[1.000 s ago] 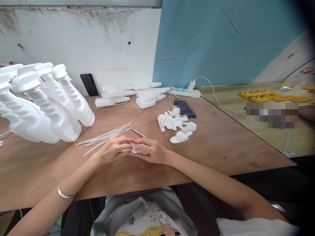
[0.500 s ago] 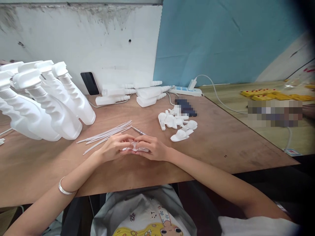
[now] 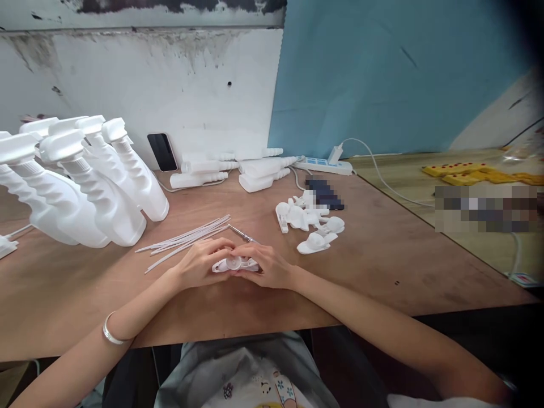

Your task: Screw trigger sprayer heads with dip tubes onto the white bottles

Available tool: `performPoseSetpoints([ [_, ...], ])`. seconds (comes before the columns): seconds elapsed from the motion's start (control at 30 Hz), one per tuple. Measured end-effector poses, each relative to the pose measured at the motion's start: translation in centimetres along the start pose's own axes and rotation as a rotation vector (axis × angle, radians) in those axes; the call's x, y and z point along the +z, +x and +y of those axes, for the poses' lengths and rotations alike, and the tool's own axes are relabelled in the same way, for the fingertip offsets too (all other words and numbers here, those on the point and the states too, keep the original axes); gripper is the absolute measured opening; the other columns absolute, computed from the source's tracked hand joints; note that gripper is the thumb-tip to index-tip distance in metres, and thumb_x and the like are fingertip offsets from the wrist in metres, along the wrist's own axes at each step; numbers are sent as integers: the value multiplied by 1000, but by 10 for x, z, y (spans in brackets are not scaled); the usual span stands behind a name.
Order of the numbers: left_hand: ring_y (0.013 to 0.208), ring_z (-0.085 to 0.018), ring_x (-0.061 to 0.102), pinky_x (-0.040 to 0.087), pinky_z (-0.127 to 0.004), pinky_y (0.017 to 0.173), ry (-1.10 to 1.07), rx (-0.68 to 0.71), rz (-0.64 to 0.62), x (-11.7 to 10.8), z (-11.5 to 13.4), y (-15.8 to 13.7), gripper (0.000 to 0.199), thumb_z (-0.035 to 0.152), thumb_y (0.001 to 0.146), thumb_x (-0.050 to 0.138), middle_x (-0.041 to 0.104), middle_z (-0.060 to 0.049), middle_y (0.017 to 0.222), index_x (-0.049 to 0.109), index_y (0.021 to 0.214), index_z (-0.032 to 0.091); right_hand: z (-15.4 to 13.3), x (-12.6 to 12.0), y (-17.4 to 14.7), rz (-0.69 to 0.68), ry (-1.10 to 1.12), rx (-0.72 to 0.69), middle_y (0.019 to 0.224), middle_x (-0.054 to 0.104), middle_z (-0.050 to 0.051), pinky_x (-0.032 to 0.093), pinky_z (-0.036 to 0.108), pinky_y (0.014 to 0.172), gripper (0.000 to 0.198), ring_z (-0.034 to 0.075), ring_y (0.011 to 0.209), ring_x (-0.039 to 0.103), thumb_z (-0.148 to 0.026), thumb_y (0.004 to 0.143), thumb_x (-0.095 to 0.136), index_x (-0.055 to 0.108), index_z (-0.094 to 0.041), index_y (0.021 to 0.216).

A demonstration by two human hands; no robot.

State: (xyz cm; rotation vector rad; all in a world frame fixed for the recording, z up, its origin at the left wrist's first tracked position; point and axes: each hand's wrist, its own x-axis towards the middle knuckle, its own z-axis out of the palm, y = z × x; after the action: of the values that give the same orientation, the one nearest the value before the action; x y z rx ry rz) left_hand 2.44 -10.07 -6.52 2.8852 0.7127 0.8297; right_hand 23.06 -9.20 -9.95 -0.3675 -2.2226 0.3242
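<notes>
- White part [image 3: 233, 263]: held between both hands at the near-middle of the table [image 3: 374, 249], just this side of the rods [image 3: 187, 239]. Round piece at its middle, facing up; finer detail too small to tell.
- Handling, my judgement: thin moulded plastic, so light and fairly stiff; smooth faces probably a bit slippery. Narrow edges could crack if bent hard; modest pressure should do.
- Where to take hold: the two ends suit best, fingertips along the far edge, thumbs along the near edge, round piece left uncovered.
- Left hand [image 3: 202, 264]: fingers curled close, grasping the part's left end; opening only about as wide as the part.
- Right hand [image 3: 268, 266]: likewise grasping the right end, fingers bent over the far side. Fingertips of both hands nearly meet above the middle; whether they touch, cannot tell.
- Nearby: slim tool [image 3: 241, 233] just beyond the right fingers; loose white pieces [image 3: 300, 215] farther off to the right.
</notes>
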Motion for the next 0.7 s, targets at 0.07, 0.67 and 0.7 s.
performPoseSetpoints([
  [0.07,83,-18,59,47,-27,69,-5,2,2,0,0,1,20,26,79,54,60,-11,98,54,96,17,0,1,0,9,7,22,100,64,6,49,27,80,38,14,94,61,-28,78,62,46,-19,112],
  [0.67,88,-15,56,46,-26,76,-202,-118,-76,-1,7,3,14,26,81,50,54,-9,105,52,92,18,-6,0,2,-10,-33,149,90,63,5,51,27,67,39,14,74,62,-35,78,58,43,-18,111],
  [0.7,89,-15,56,45,-26,77,-188,-137,-91,-2,5,3,16,27,82,48,54,-9,105,51,95,18,-6,-1,3,-29,-26,163,91,63,6,51,27,66,40,15,75,62,-34,79,58,42,-18,112],
])
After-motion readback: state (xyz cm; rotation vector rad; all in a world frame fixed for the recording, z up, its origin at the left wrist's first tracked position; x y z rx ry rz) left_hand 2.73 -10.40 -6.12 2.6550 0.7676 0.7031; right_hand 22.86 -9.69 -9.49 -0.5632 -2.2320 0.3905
